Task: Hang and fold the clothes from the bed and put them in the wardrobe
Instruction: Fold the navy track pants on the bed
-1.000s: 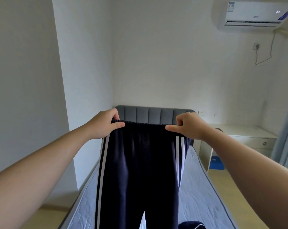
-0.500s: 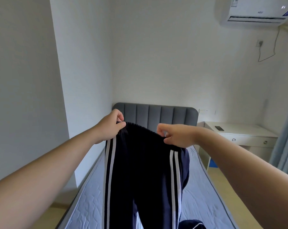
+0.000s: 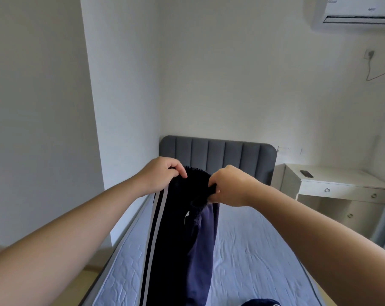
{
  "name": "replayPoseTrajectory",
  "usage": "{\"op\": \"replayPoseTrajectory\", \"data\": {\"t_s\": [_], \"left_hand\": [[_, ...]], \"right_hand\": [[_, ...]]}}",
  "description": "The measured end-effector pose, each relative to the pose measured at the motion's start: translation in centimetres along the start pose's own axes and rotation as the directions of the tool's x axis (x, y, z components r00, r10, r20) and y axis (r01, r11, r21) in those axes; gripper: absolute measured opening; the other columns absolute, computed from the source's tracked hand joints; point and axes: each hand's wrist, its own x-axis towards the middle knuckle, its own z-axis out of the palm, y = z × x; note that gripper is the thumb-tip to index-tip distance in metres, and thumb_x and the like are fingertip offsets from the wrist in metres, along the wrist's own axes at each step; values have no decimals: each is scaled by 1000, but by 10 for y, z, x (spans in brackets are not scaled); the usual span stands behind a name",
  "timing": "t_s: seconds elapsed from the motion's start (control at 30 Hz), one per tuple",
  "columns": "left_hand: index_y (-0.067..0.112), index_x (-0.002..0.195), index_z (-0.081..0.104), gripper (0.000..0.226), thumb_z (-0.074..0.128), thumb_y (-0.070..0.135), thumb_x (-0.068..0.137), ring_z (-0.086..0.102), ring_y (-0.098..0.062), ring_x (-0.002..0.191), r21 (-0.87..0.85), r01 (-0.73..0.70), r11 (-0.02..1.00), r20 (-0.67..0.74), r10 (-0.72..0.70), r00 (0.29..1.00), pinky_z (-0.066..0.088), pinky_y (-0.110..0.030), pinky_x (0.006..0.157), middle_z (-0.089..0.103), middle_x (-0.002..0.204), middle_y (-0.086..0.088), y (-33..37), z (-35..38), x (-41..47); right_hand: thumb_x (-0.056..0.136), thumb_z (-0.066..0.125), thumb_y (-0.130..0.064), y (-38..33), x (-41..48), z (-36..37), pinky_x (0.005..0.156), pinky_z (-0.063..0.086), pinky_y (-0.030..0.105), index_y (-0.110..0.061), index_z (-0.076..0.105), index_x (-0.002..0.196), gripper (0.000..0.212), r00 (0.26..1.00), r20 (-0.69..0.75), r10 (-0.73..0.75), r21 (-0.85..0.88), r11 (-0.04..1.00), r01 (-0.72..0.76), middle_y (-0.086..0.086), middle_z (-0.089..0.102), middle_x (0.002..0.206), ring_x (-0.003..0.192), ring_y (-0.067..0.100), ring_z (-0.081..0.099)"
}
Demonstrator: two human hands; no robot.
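Dark navy track trousers [image 3: 176,239] with white side stripes hang in the air above the bed [image 3: 253,250], folded lengthwise so the waistband is bunched. My left hand [image 3: 160,175] grips the waistband at its left end. My right hand [image 3: 229,186] pinches the other end close beside it, only a small gap between the two hands. The legs drop straight down out of the bottom of the view. A paler purple inner side shows on the right leg. Another dark garment [image 3: 261,302] peeks in at the bottom edge on the mattress.
A grey padded headboard [image 3: 218,153] stands against the far wall. A white desk with drawers [image 3: 342,191] sits to the right, with a phone [image 3: 307,173] on top. A white wall runs along the bed's left side. An air conditioner [image 3: 359,12] hangs at the upper right.
My hands have come together, folding the trousers in half lengthwise; the waistband was stretched wide a second ago. The view has tilted slightly upward and right.
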Motion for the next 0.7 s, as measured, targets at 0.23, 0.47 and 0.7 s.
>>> {"op": "replayPoseTrajectory", "data": {"t_s": [0.23, 0.47, 0.7], "left_hand": [[24, 89, 69, 65, 55, 86, 73, 60, -11, 84, 96, -129, 987, 48, 125, 991, 45, -16, 67, 65, 92, 2, 5, 20, -30], [19, 94, 71, 18, 76, 36, 89, 57, 0, 70, 10, -2, 1000, -38, 2, 999, 43, -18, 65, 67, 85, -2, 5, 12, -25], [21, 88, 75, 22, 91, 27, 74, 62, -6, 69, -3, 48, 999, 33, -47, 998, 50, -22, 66, 71, 86, -6, 5, -11, -16]], "right_hand": [[80, 71, -60, 8, 14, -8, 52, 50, 34, -35, 67, 74, 27, 983, -161, 84, 220, 974, -47, -10, 65, 63, 59, 11, 61], [76, 65, -75, 16, 20, -12, 61, 46, 26, -39, 64, 85, 37, 999, 39, -23, 291, 957, 11, -12, 65, 75, 67, 6, 61], [75, 60, -81, 20, 26, -2, 56, 42, 23, -38, 58, 78, 43, 997, 13, -78, 320, 945, 70, -11, 64, 72, 59, 2, 58]]}}
